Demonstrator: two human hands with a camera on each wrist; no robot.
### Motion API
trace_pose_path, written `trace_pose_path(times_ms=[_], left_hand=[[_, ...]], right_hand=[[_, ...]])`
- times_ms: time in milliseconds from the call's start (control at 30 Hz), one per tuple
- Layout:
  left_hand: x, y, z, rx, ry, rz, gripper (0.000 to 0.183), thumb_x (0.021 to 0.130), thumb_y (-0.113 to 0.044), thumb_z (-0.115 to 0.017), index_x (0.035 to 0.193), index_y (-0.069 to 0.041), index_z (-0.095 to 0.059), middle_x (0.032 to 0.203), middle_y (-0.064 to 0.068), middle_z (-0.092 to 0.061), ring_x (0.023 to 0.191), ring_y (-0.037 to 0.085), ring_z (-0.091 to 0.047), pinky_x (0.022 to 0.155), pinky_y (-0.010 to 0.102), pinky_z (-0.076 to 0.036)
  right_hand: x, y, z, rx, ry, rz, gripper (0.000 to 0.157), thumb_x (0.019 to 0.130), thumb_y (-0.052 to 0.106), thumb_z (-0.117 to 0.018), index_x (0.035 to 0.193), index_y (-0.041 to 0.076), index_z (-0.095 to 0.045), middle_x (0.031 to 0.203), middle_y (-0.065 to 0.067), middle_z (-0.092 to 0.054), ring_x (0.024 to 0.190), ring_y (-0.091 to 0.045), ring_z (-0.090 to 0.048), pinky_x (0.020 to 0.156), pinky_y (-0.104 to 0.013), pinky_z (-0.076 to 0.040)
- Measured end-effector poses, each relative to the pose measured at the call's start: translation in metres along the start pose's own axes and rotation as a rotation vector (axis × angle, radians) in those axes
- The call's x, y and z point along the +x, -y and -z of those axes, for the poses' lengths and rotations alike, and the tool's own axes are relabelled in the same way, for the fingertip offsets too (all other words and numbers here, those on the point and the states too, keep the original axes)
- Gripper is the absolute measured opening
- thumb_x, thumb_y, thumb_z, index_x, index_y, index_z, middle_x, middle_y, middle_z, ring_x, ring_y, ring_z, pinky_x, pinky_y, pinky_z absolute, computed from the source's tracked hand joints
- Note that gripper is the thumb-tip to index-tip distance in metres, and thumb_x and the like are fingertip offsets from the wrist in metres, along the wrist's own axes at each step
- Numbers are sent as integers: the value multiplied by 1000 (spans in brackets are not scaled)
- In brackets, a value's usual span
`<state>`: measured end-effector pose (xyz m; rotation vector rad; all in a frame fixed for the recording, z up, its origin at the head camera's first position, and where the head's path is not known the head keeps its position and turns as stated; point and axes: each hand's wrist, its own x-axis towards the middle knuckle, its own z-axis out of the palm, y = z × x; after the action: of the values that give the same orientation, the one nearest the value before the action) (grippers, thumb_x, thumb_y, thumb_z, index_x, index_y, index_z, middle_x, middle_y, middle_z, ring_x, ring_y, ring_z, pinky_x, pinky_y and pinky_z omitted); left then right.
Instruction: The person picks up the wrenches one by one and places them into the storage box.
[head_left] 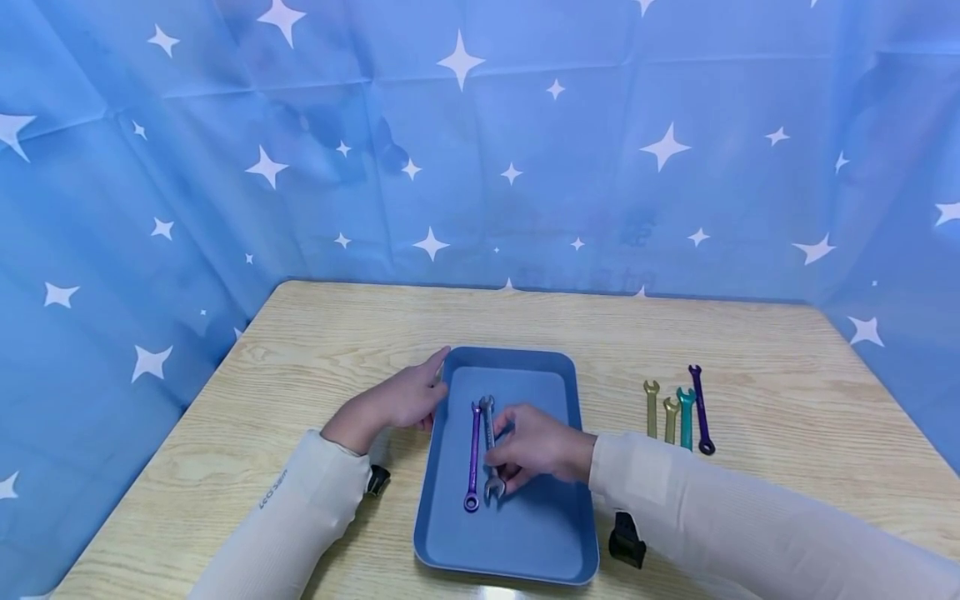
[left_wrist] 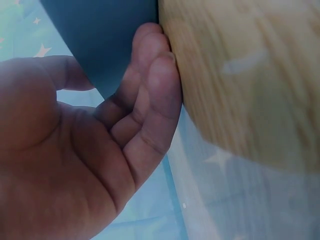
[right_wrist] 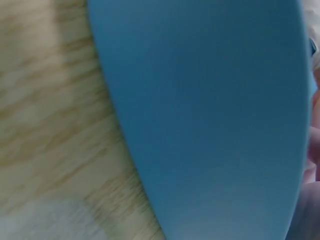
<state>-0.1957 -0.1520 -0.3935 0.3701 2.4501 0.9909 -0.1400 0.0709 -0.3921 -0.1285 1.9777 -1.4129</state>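
Observation:
In the head view, my right hand [head_left: 542, 446] pinches a silver wrench [head_left: 489, 417] over the blue tray [head_left: 517, 550]. A purple wrench [head_left: 474, 458] lies lengthwise in the tray, just left of the silver one. My left hand [head_left: 401, 398] holds the tray's far left side. Its index finger reaches to the corner, and the thumb lies at the rim. In the left wrist view, the other fingers [left_wrist: 160, 95] press against the tray's outer wall [left_wrist: 110, 40]. The right wrist view shows mostly the tray's outer wall [right_wrist: 205, 120]; the right fingers [right_wrist: 314, 145] are barely visible at its edge.
Right of the tray, on the wooden table [head_left: 337, 317], lie two gold wrenches [head_left: 651, 408], a green wrench [head_left: 686, 417] and a dark purple wrench [head_left: 701, 408]. The right forearm passes just in front of them. A blue star-patterned cloth [head_left: 510, 217] hangs behind the table.

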Motion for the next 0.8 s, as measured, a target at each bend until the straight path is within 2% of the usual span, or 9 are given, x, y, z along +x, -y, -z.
trace_pose_path(times_ms=[333,800], left_hand=[[1,1,0,-2,-3,-2,66,107,-22,-36,163,-18,-1,63,11,-62,57,24,-62,54,35,-50],[0,-1,0,-8,1,-1,67,107,-21,-37,163,-18,-2,63,12,-62,58,24,-63,57,36,-53]], right_hand=[[0,-1,-1,10,29,-38,30,91,5,-70,110,-2,-48,74,-16,-71,52,-15,-67,57,-33,-60],[3,-5,-7,-78,30,7,28,89,7,-72,102,1,-48,66,-14,-67,47,-15,-66,51,-34,-59]])
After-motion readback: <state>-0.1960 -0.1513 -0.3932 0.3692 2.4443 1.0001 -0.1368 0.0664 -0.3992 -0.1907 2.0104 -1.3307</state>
